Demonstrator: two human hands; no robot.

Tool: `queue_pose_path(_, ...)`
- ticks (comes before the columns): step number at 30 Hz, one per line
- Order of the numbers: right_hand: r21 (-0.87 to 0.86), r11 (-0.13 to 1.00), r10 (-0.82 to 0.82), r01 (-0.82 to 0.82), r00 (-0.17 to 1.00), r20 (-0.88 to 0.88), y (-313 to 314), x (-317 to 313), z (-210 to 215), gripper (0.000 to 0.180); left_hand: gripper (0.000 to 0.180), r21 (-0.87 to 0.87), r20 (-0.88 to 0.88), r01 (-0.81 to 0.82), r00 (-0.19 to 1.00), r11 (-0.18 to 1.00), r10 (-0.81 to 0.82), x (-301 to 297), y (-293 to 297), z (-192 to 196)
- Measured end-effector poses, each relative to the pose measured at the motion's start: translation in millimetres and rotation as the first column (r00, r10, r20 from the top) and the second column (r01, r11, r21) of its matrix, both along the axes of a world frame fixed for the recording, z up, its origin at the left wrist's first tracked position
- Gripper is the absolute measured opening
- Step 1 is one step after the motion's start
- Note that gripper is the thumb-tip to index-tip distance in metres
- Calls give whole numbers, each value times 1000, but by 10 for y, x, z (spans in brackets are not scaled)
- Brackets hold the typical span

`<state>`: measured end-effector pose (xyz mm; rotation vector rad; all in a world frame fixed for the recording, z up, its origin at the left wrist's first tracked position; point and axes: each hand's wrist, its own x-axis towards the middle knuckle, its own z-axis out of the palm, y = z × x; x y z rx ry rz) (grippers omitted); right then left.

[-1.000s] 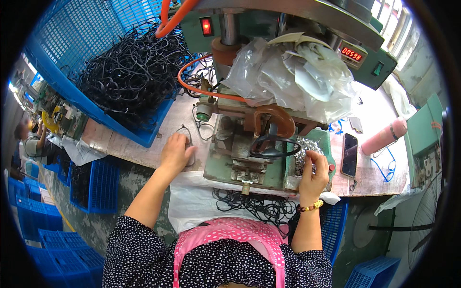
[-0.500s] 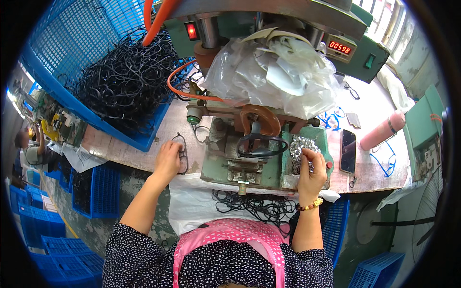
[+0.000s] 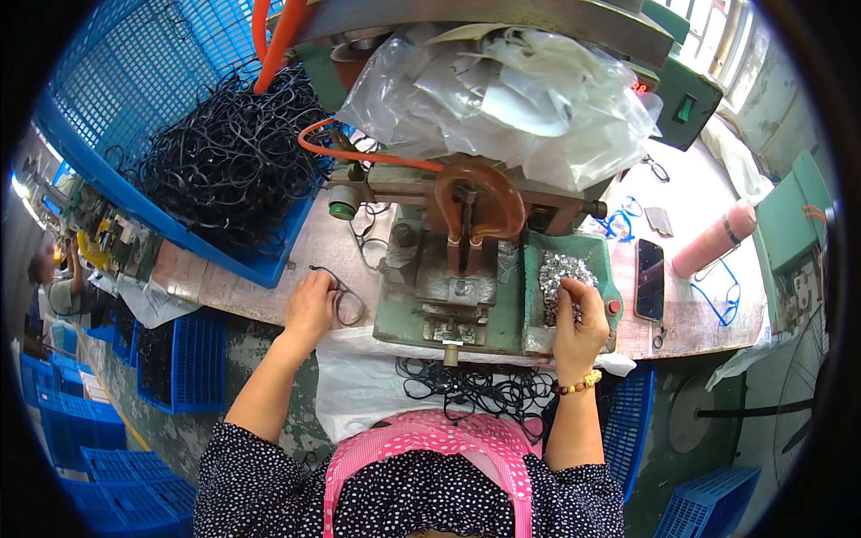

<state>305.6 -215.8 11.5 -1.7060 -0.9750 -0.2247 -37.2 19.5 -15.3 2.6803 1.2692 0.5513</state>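
My left hand point(image 3: 308, 307) is closed at the edge of a black glasses frame point(image 3: 350, 308), on the table left of the machine. Over a green tray point(image 3: 603, 255) of small shiny metal pieces point(image 3: 563, 265), the fingers of my right hand point(image 3: 579, 321) are pinched together; whatever they hold is hidden. Between my hands stands the green machine, with a copper-coloured loop point(image 3: 480, 220) above its metal fixture point(image 3: 457, 285). No frame shows on the loop. Another dark frame point(image 3: 369, 240) lies on the table beside the machine.
A blue crate point(image 3: 193, 235) heaped with black frames point(image 3: 238, 157) stands at the left. To the right are a phone point(image 3: 649, 280), a pink bottle point(image 3: 715, 239) and blue frames point(image 3: 728, 300). A plastic bag point(image 3: 529, 108) covers the machine's upper part. More black frames point(image 3: 475, 387) lie on white sheeting before me.
The black frame that hung at the copper-coloured loop is gone from there. The machine's upper part and bag have shifted. The frame at my left hand has turned; my right hand has hardly moved.
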Motion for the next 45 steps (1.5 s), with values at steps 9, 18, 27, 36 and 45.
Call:
queue_pose_path(9,-1,1000,4,-4,1000,29,-7,-5,12,13,11,-40,71,16,997,999,-13,56,-43,-13)
queue_pose_path(18,14,1000,1,-1,1000,7,-5,-12,30,14,12,-18,60,16,998,1000,-15,55,-71,-49)
queue_pose_path(27,13,1000,3,-4,1000,17,-4,-20,33,15,14,42,50,31,998,999,-33,88,-114,-108)
queue_pose_path(36,31,999,5,-5,1000,7,-12,-23,49,14,15,62,44,39,998,997,-42,72,-107,-153)
queue_pose_path(45,43,999,7,-7,1000,2,-26,-23,66,15,15,16,87,58,994,998,-59,52,-81,-157)
